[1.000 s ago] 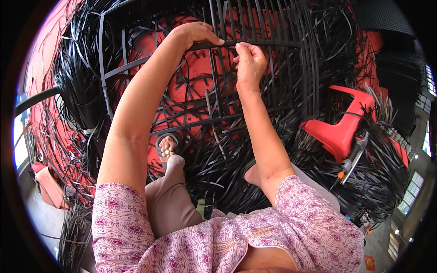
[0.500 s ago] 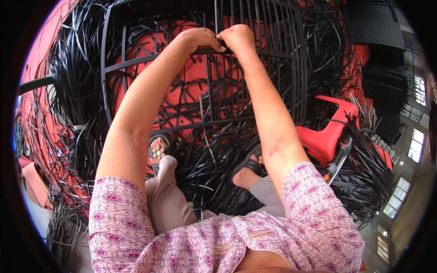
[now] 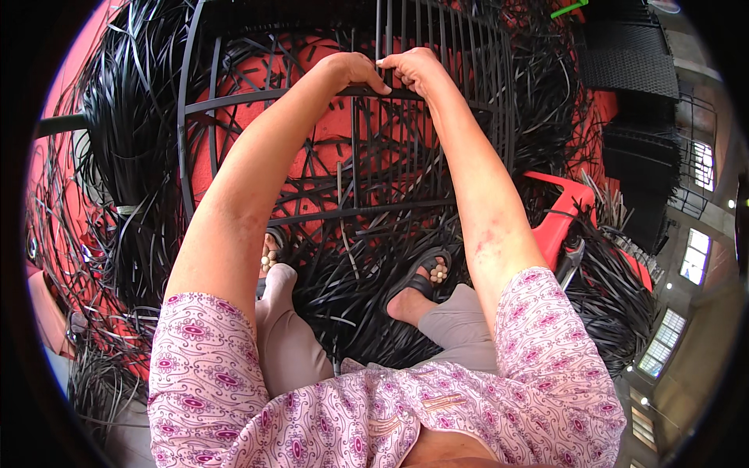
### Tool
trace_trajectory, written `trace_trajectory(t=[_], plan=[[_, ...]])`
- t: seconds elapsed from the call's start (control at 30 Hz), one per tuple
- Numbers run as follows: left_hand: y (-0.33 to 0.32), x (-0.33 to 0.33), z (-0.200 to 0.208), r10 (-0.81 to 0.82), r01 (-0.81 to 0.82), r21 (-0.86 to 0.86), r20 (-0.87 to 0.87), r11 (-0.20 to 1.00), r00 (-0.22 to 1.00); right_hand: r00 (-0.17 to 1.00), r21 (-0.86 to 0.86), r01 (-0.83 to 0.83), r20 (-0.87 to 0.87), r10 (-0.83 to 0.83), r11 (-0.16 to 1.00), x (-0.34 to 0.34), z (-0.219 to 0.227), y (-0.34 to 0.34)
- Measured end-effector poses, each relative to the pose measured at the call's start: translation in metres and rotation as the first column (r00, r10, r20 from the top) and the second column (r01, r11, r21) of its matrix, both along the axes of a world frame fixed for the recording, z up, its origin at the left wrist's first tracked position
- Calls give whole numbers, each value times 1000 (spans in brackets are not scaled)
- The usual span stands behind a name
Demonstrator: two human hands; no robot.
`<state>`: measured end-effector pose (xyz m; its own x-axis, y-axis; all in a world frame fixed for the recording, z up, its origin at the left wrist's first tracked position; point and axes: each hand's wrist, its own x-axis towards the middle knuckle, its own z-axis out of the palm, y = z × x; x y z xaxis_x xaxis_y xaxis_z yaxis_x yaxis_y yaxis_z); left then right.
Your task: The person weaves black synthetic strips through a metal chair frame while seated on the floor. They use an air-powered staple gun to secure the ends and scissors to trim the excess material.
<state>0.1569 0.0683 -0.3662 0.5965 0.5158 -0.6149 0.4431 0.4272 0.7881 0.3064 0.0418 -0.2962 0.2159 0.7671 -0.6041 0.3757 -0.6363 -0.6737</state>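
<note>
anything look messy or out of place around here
Loose black strips lie tangled around the sandals, untidy underfoot. At right, a red plastic piece, perhaps a stool, seems tipped over among more strips. The black frame shows no obvious damage, though the arms hide part of it.

Bright windows [image 3: 695, 256] at right, fisheye bending edges, corners black
</note>
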Motion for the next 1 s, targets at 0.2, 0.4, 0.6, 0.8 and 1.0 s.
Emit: trace_trajectory(t=[0.2, 0.4, 0.6, 0.8, 1.0], plan=[[3, 5, 1, -58, 65, 78, -100, 995, 993, 998, -91, -11, -67, 5, 996, 8, -3, 7], [4, 7, -14, -26, 27, 33, -38, 999, 999, 919, -74, -234, 310, 245, 969, 1, -4, 15], [2, 6, -9, -19, 21, 67, -30, 998, 999, 674, -226, -420, 571, 469, 879, -11, -3, 27], [0, 6, 8, -56, 61, 68, -74, 996, 996, 512, -232, -523, 684, 520, 820, -13, -6, 28], [6, 9, -14, -10, 17, 119, -60, 993, 998, 465, -159, -549, 757, 458, 821, -40, 24, 16]])
